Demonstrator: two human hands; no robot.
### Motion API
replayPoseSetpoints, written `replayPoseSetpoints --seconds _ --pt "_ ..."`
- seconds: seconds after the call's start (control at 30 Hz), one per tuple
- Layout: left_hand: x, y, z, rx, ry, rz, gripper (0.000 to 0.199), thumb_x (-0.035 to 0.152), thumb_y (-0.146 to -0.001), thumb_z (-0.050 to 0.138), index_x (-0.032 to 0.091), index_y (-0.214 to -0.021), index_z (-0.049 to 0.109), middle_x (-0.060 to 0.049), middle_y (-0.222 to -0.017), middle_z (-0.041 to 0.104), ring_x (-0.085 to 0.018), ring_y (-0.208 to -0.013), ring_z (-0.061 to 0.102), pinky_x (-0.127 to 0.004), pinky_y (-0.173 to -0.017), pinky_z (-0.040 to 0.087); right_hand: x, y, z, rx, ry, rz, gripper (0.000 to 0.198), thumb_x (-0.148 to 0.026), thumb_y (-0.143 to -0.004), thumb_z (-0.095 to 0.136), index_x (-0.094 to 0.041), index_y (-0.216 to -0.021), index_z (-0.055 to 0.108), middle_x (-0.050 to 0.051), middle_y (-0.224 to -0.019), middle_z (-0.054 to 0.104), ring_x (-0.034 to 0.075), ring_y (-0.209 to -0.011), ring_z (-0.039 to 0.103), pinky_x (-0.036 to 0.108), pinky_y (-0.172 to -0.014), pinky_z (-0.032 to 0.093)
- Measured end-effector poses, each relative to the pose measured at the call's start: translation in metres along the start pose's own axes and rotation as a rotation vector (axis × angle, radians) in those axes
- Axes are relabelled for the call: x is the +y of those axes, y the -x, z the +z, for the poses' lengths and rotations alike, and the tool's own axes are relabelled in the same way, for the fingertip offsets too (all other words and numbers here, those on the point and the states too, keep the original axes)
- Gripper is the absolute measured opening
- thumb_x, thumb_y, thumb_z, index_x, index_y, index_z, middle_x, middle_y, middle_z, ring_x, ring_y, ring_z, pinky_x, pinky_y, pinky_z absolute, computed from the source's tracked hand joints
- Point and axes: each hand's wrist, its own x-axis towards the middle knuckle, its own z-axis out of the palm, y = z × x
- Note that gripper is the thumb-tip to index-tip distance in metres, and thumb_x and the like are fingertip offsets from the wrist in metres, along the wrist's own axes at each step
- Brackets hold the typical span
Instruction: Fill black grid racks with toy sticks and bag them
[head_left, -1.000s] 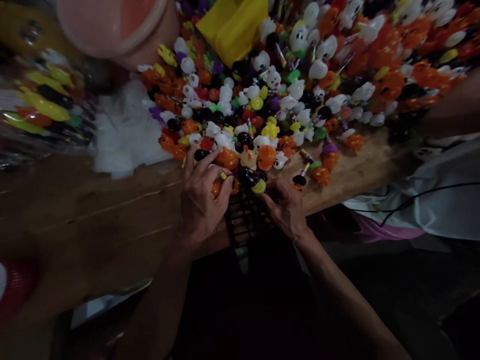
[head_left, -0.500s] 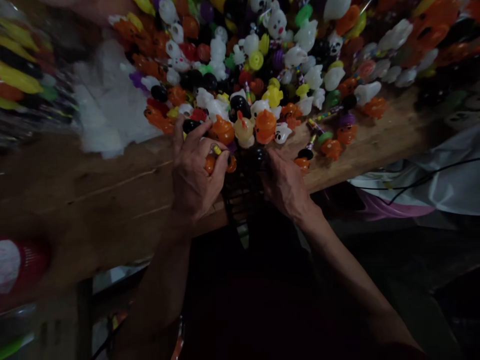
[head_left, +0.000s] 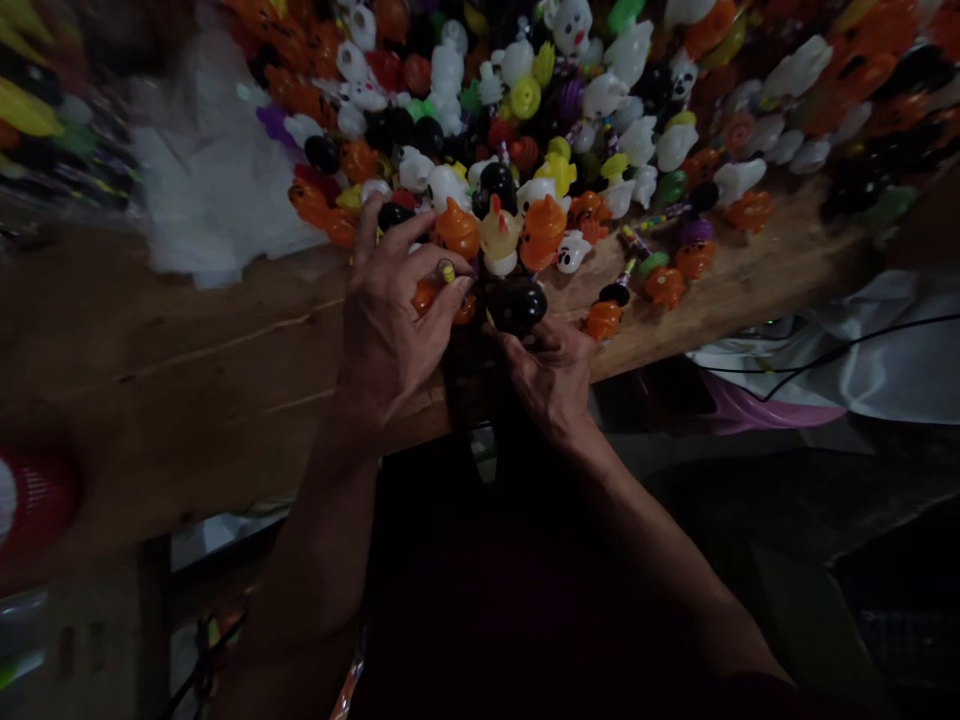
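Note:
My left hand [head_left: 390,310] is at the table's near edge, thumb and forefinger closed around a small yellow-tipped piece [head_left: 447,271]. Orange plastic toys [head_left: 425,296] show beneath those fingers, partly hidden. To the right, my right hand [head_left: 551,375] has its fingers curled against the underside of a glossy black toy [head_left: 520,306]. Just beyond both hands stand an orange toy [head_left: 457,230], a pale chick-like toy [head_left: 499,238] with a red comb and another orange toy [head_left: 542,232]. A dark rack-like object [head_left: 476,385] lies between my wrists, dim and hard to make out.
A heap of small plastic toys [head_left: 525,98] covers the back of the wooden table [head_left: 210,360]. White plastic bags [head_left: 202,190] lie at the left. A red basket [head_left: 45,500] stands lower left. Black cable [head_left: 840,355] crosses a white sheet [head_left: 892,370] at the right.
My right hand has drawn slightly toward me and turned, so more of the black toy shows. My left hand keeps its pinch. The whole view has shifted a little.

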Motion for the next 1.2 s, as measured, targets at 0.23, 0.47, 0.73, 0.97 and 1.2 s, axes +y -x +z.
replayPoseSetpoints --seconds 0.23,0.47,0.73,0.97,1.2 --pt "0.003 0.004 0.001 0.006 0.035 -0.01 0.012 0.031 -0.095 0.06 0.029 -0.1 0.07 0.003 -0.142 0.062 -0.027 -0.158 0.025 -0.055 -0.131 0.028 0.0 -0.01 0.015 -0.058 0.072 0.12 0.02 -0.036 -0.096 0.061 -0.022 -0.091 0.075 0.003 -0.085 0.073 0.02 -0.08 0.066 0.031 -0.074 0.051" --pt "-0.004 0.0 -0.001 -0.015 0.059 0.001 0.017 0.041 -0.098 0.056 0.026 -0.1 0.066 0.002 -0.142 0.062 -0.028 -0.158 0.023 -0.056 -0.131 0.026 0.009 -0.008 0.026 -0.066 0.305 -0.049 0.013 -0.031 -0.096 0.06 -0.021 -0.095 0.068 0.009 -0.093 0.069 0.026 -0.094 0.062 0.04 -0.09 0.048" --pt "-0.009 -0.005 0.006 0.039 0.042 0.046 0.023 0.041 -0.1 0.048 0.029 -0.095 0.066 0.002 -0.137 0.066 -0.023 -0.149 0.042 -0.051 -0.131 0.024 0.011 -0.01 0.027 -0.151 0.314 -0.072 0.006 -0.021 -0.096 0.056 -0.019 -0.099 0.061 0.01 -0.098 0.068 0.025 -0.094 0.064 0.036 -0.084 0.049" --pt "-0.002 -0.007 0.002 0.094 0.096 0.182 0.039 0.059 -0.085 0.068 0.022 -0.096 0.069 -0.01 -0.144 0.06 -0.031 -0.144 0.046 -0.052 -0.125 0.033 -0.006 -0.018 0.027 -0.326 0.468 -0.003 0.018 -0.022 -0.099 0.054 -0.018 -0.111 0.067 0.01 -0.105 0.073 0.024 -0.093 0.068 0.033 -0.082 0.051" --pt "-0.01 -0.014 0.006 0.102 0.075 0.393 0.019 0.043 -0.083 0.073 0.028 -0.094 0.074 0.0 -0.152 0.055 -0.04 -0.146 0.044 -0.06 -0.127 0.028 -0.008 -0.015 0.013 -0.356 0.446 -0.099 0.02 -0.031 -0.104 0.052 -0.02 -0.112 0.066 0.007 -0.106 0.073 0.019 -0.095 0.067 0.028 -0.084 0.052"
